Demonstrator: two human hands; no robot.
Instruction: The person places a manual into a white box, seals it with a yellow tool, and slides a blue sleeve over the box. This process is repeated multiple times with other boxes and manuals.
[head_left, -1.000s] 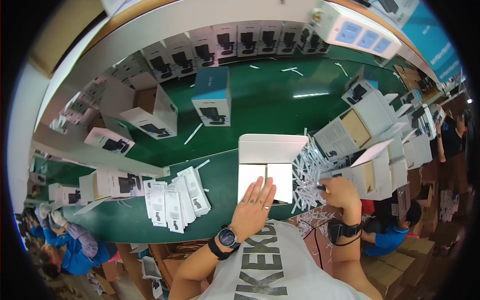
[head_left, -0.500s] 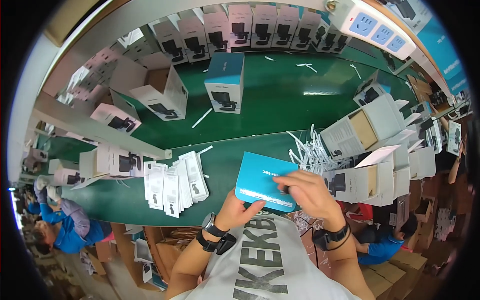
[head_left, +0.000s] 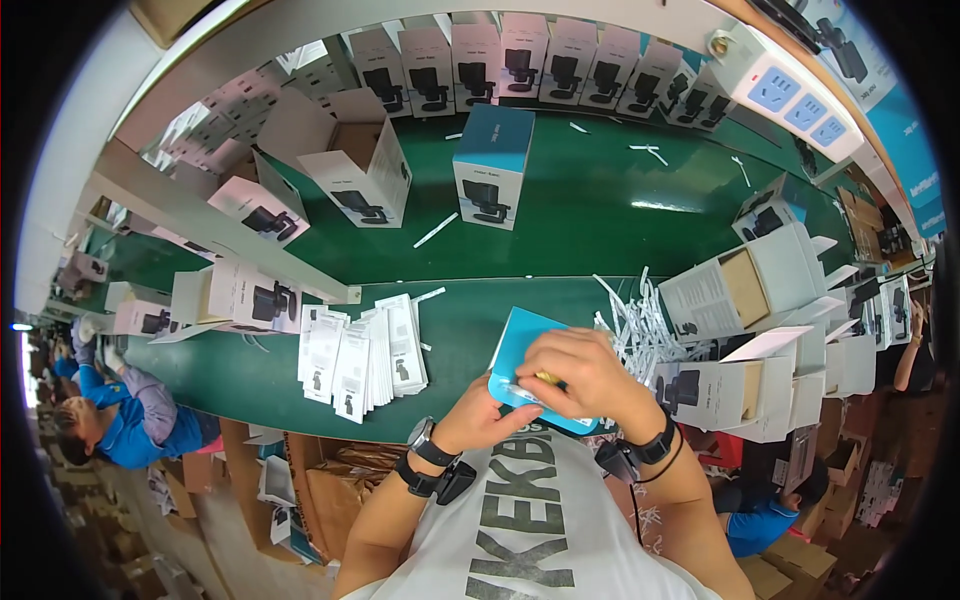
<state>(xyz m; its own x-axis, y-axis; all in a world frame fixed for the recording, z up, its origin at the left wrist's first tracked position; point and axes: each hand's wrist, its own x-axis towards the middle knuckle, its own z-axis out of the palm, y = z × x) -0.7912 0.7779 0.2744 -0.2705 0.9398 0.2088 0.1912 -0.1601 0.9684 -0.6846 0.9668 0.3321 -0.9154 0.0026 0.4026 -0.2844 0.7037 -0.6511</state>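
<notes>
A blue-topped carton (head_left: 512,345) is held close to my body at the table's near edge. My left hand (head_left: 476,416) grips its near left corner, thumb lying along the near side. Over the carton's top, my right hand (head_left: 588,375) is closed, with its fingers curled round a small yellowish thing (head_left: 548,378) whose kind I cannot make out. The right fingers are by the near edge of the lid, where a white strip with print partly shows. My right hand hides much of the top and its right side.
Folded leaflets (head_left: 350,365) lie left of the carton, and a heap of white paper strips (head_left: 640,325) lies to its right. Open white boxes (head_left: 740,290) crowd the right. A closed blue-and-white box (head_left: 493,170) stands behind, before a row of boxes (head_left: 520,65) under a power strip (head_left: 790,95).
My right hand has come down and left onto the carton's near edge, its fingers now curled there. My left hand still holds the carton. The whole view has shifted slightly.
</notes>
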